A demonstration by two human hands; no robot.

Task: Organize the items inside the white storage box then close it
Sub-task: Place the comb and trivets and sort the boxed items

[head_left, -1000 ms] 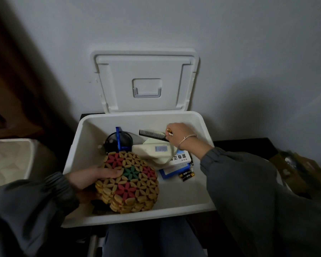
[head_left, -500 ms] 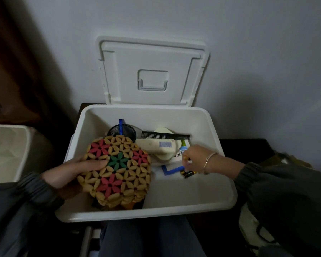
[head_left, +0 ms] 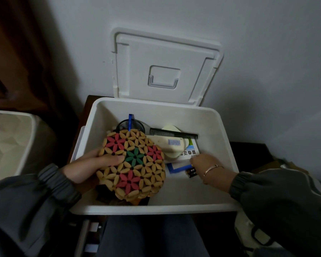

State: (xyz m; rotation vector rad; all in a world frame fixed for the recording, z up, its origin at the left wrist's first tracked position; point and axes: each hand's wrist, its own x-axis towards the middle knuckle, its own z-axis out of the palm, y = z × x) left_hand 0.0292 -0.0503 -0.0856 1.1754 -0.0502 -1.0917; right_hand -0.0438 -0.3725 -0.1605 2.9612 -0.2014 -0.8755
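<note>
The white storage box stands open before me, its lid leaning upright against the wall. My left hand grips a round wooden trivet with red and green flowers, tilted over the box's left side. My right hand rests low on the box floor, fingers curled at the black batteries and the blue-edged booklet. Whether it holds the batteries is unclear. Behind lie a cream bottle, a black comb and a black mesh cup with a blue stick.
A pale bin stands to the left of the box. Dark furniture lies under and right of the box, with a bag at lower right. My knees are just below the box's front rim.
My right hand left the comb at the back and came down to the batteries near the booklet. The left hand tilted the trivet slightly higher and leftward.
</note>
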